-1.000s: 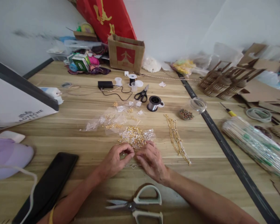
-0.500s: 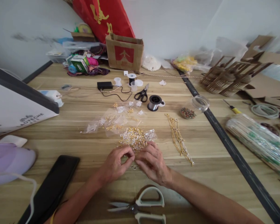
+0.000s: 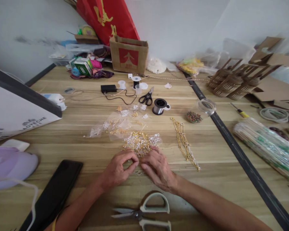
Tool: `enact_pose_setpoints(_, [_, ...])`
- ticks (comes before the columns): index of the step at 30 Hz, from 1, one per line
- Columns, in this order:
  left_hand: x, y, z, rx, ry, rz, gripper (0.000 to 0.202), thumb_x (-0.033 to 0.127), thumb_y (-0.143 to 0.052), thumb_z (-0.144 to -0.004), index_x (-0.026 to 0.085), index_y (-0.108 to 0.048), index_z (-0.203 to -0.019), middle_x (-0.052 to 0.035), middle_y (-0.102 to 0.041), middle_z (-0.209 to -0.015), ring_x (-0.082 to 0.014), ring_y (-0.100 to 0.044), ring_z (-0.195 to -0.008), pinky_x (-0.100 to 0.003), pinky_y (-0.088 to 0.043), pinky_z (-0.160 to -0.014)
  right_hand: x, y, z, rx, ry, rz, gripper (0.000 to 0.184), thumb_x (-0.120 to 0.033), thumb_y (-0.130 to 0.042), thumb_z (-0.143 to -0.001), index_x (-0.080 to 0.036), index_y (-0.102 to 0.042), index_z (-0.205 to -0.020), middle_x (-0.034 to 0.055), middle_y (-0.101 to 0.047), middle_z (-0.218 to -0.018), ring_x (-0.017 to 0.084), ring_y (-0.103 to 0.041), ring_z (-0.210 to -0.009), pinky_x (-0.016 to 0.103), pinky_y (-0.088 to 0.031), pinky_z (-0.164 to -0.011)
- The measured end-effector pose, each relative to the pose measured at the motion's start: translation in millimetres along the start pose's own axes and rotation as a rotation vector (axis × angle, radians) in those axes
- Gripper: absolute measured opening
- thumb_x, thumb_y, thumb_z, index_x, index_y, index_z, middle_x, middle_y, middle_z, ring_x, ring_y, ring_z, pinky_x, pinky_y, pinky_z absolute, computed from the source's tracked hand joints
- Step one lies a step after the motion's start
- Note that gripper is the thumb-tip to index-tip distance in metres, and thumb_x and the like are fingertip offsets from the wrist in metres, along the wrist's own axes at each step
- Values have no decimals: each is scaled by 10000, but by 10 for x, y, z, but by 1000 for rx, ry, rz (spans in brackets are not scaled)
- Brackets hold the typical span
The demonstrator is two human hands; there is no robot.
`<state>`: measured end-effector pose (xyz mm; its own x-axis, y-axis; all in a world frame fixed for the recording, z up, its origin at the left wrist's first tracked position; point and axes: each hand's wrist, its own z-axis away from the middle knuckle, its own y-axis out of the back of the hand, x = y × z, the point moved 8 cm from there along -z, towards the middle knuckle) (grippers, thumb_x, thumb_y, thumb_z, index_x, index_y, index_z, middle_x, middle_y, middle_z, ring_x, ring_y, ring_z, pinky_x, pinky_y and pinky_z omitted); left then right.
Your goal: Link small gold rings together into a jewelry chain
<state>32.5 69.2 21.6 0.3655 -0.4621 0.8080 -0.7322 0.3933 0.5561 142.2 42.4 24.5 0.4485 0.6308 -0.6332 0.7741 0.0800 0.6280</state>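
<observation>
Just in front of a pile of small gold and silver beads (image 3: 138, 141), my two hands meet fingertip to fingertip. My left hand (image 3: 121, 166) is closed in a pinch, thumb against forefinger; whatever is between them is too small to name. Curled fingers also close my right hand (image 3: 159, 168), whose grip is hidden from view. Beneath the fingertips lies a piece of thin chain with a ring (image 3: 138, 173). Beyond my right fingers is a small clear bag of silver rings (image 3: 155, 140). White-handled scissors (image 3: 144, 211) lie open nearer to me.
Gold chains (image 3: 184, 144) lie to the right, near a jar of beads (image 3: 194, 116). Behind the pile are small plastic bags (image 3: 122, 123), a wire spool (image 3: 159, 107) and black scissors (image 3: 147, 96). A black phone-like slab (image 3: 54, 192) lies left.
My hands stay almost in place; the right fingertips have shifted very slightly away from the left ones. Nothing else has moved on the table.
</observation>
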Motion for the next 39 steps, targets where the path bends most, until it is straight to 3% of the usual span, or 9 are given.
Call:
enact_pose_setpoints(7, [34, 2, -1, 17, -41, 14, 123, 130, -511, -845, 157, -547, -731, -8, -574, -695, -124, -533, -685, -244, -422, -691, 8, -9, 15, 32, 35, -21, 92, -142, -471, -901, -188, -550, -904, 9, -624, -760, 142, -539, -716, 389, -366, -920])
enact_pose_setpoints(16, [-6, -12, -10, -25, 30, 30, 97, 182, -554, -837, 155, -580, -747, -6, -597, -710, -127, -555, -698, -237, -428, -688, 10, 10, 11, 61, 33, -10, 78, -160, -487, -899, -188, -557, -878, 5, -612, -726, 141, -528, -688, 392, -380, -903])
enact_pose_setpoints(35, [28, 2, -49, -42, 45, 11, 153, 207, -522, -858, 160, -575, -723, 3, -587, -693, -121, -547, -673, -227, -423, -664, 17, 10, 27, 76, 38, 8, 77, -166, -485, -902, -188, -556, -879, 6, -608, -730, 141, -531, -695, 394, -377, -918])
enact_pose_setpoints(39, [-32, 33, -118, 27, 83, -34, 153, 223, -519, -872, 160, -579, -747, -6, -601, -736, -129, -561, -711, -238, -436, -693, 13, 8, 28, 72, 44, 18, 81, -156, -485, -895, -185, -559, -879, 7, -613, -739, 140, -537, -706, 394, -374, -930])
